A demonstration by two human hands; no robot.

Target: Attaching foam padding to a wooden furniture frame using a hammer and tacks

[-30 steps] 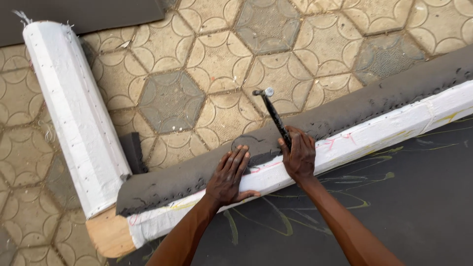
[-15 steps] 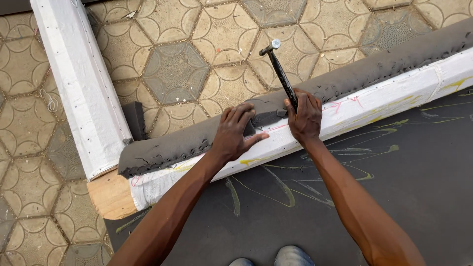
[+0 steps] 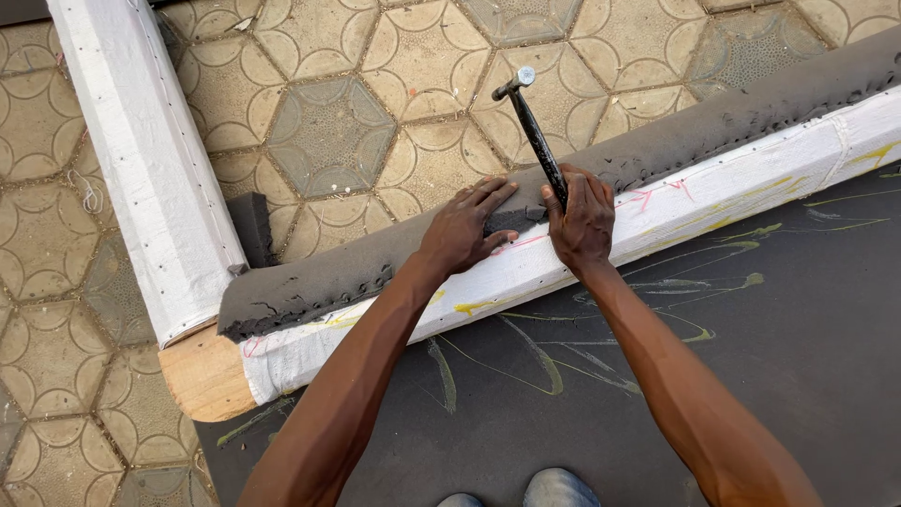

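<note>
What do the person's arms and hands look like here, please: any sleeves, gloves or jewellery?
Both arms are bare along all of their visible length, with no sleeve in view. The left hand and the right hand wear no gloves, and no watch, bracelet or ring shows on either. The forearms are lean.

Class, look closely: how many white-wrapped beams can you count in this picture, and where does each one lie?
2. One white-wrapped beam runs down the left side over the paving. The other slants from lower left to upper right under the grey foam strip, beneath both hands. More may lie outside the picture.
</note>
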